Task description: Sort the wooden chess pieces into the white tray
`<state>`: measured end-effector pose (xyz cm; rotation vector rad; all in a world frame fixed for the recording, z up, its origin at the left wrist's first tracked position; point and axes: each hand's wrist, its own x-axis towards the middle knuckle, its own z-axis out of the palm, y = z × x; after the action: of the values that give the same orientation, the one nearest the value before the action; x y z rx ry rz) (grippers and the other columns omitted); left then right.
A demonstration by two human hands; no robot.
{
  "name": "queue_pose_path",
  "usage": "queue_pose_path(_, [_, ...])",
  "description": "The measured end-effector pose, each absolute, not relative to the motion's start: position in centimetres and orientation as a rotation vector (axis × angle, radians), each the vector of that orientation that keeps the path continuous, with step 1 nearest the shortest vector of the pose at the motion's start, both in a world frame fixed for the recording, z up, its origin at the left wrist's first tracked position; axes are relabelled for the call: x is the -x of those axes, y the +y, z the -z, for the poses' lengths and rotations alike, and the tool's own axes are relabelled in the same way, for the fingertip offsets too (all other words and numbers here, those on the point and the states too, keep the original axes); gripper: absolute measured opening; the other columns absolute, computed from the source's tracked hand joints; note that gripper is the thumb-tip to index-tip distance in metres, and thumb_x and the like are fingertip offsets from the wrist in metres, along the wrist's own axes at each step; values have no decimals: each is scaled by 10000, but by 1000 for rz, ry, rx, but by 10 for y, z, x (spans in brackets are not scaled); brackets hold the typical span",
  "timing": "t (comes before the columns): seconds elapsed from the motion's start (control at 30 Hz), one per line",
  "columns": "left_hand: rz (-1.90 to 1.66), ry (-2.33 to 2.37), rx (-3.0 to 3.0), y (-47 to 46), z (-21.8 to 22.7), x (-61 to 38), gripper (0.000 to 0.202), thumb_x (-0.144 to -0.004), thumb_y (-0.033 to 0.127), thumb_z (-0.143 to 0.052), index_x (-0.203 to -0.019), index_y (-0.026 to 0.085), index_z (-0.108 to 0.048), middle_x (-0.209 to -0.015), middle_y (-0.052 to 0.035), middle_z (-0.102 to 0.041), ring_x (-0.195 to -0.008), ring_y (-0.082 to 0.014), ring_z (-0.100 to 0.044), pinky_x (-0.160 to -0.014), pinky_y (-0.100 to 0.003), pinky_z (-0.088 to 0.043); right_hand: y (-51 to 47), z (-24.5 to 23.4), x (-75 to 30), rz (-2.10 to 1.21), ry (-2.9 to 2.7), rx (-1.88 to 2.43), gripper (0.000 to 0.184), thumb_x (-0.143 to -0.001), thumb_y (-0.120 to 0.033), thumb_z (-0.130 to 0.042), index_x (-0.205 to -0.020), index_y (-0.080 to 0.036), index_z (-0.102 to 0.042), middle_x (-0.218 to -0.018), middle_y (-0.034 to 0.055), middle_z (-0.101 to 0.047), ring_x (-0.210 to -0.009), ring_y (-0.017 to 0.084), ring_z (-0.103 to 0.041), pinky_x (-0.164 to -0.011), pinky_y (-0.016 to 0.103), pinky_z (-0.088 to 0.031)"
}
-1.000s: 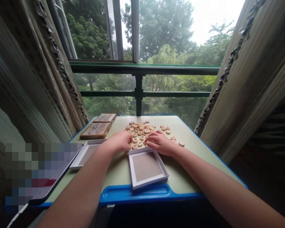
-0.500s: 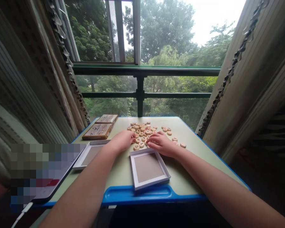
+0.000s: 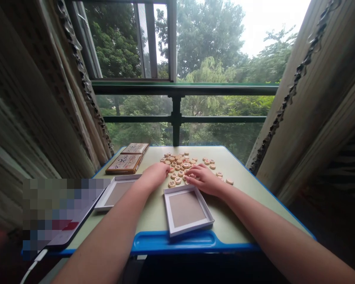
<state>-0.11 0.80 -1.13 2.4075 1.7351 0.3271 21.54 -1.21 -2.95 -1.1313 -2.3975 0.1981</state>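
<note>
Several round wooden chess pieces (image 3: 180, 161) lie scattered on a pale green table (image 3: 242, 197) with a blue rim. My left hand (image 3: 154, 175) rests at the left edge of the pile, fingers curled down over some pieces. My right hand (image 3: 204, 178) lies flat at the pile's near right side, fingers stretched toward the left and touching pieces. A shallow white-framed box tray (image 3: 187, 209) sits just in front of both hands, with nothing in it.
A second white tray (image 3: 118, 191) lies to the left. Two brown printed boxes (image 3: 124, 163) sit at the back left. A pixelated device with a white cable (image 3: 32, 265) lies at the near left. Curtains hang on both sides; a window with a green rail (image 3: 177, 88) stands behind.
Both hands stay on the pile, shifting pieces only slightly. The view has drifted a little to the left and down.
</note>
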Motion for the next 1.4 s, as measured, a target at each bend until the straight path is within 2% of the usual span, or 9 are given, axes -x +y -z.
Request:
queue_pose_path(0.17, [-379, 1684, -2467, 13, 17, 2, 255, -802, 238, -457, -892, 217, -694, -1059, -70, -647, -919, -201, -588, -840, -281, -422, -16, 24, -214, -177, -2343, 1155, 255, -872, -374, -504, -975, -208, -669, -1037, 70, -661, -981, 222, -520, -909, 398, -374])
queue_pose_path(0.37, [-377, 1671, -2425, 16, 20, 1, 261, -796, 223, -498, -969, 226, -693, -1041, -67, -679, -949, -211, -602, -855, -284, -435, -16, 23, -213, -180, -2366, 1133, 255, -885, -367, -487, -938, -209, -680, -996, 67, -671, -954, 209, -531, -913, 399, -364])
queue_pose_path(0.53, [-492, 1683, -2400, 19, 17, 4, 344, -784, 112, -469, -1055, 194, -664, -1013, -83, -691, -923, -202, -624, -834, -278, -457, -16, 22, -214, -193, -2365, 1138, 254, -887, -357, -485, -914, -202, -684, -983, 64, -675, -957, 212, -532, -914, 398, -362])
queue_pose_path(0.73, [-549, 1872, -2252, 20, 12, 10, 345, -725, 63, -489, -980, 177, -691, -969, -86, -699, -867, -208, -642, -776, -284, -482, -13, 25, -216, -159, -2371, 1127, 271, -892, -353, -465, -903, -194, -684, -963, 76, -674, -937, 210, -545, -889, 394, -380])
queue_pose_path(0.9, [-471, 1857, -2259, 18, 12, 7, 266, -738, 131, -525, -930, 191, -699, -941, -62, -710, -879, -198, -632, -791, -271, -470, -11, 27, -217, -144, -2358, 1110, 282, -891, -357, -461, -893, -196, -693, -947, 78, -678, -927, 212, -546, -878, 394, -384])
queue_pose_path(1.1, [-449, 1887, -2361, 22, 18, 8, 285, -787, 171, -486, -991, 196, -684, -1065, -92, -675, -974, -219, -602, -849, -282, -444, -13, 25, -217, -141, -2366, 1127, 267, -892, -334, -471, -882, -188, -695, -932, 73, -681, -924, 208, -545, -884, 389, -375])
queue_pose_path(1.27, [-370, 1759, -2441, 22, 23, 7, 246, -817, 227, -466, -935, 240, -682, -1057, -54, -670, -1015, -197, -574, -896, -264, -418, -13, 25, -217, -167, -2365, 1155, 260, -885, -347, -485, -879, -196, -697, -960, 66, -677, -937, 214, -529, -879, 385, -380])
queue_pose_path(1.4, [-362, 1781, -2462, 21, 22, 4, 269, -814, 217, -463, -995, 248, -660, -1137, -59, -630, -1058, -209, -549, -921, -287, -405, -13, 25, -216, -162, -2383, 1136, 269, -891, -344, -475, -875, -191, -695, -937, 66, -679, -920, 205, -533, -885, 383, -376])
